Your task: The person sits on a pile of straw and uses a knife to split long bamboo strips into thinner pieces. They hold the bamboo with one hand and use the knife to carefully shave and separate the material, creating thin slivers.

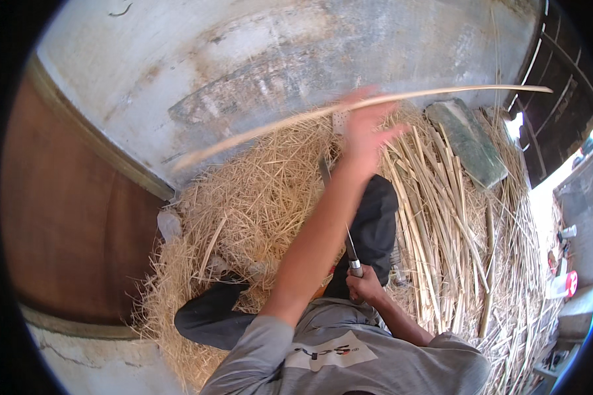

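Note:
My left arm stretches far forward, and my left hand (367, 128) is smeared by motion, its thumb spread from the other fingers. A long, thin pale strip, apparently split bamboo (270, 130), crosses the fingers in the air, its left end blurred; no grip on it shows. In my lap, my right hand (366, 284) is closed round the handle of a long-bladed knife (352, 253). The blade points forward, and part of it is hidden behind my left forearm.
Straw-like shavings (257, 197) heap around my dark-trousered legs. Many pale split strips (435, 230) lie to my right, near a green-grey slab (468, 141). A stained wall (296, 59) rises ahead; a brown door panel (79, 217) is at left. A red-lidded container (561, 285) stands far right.

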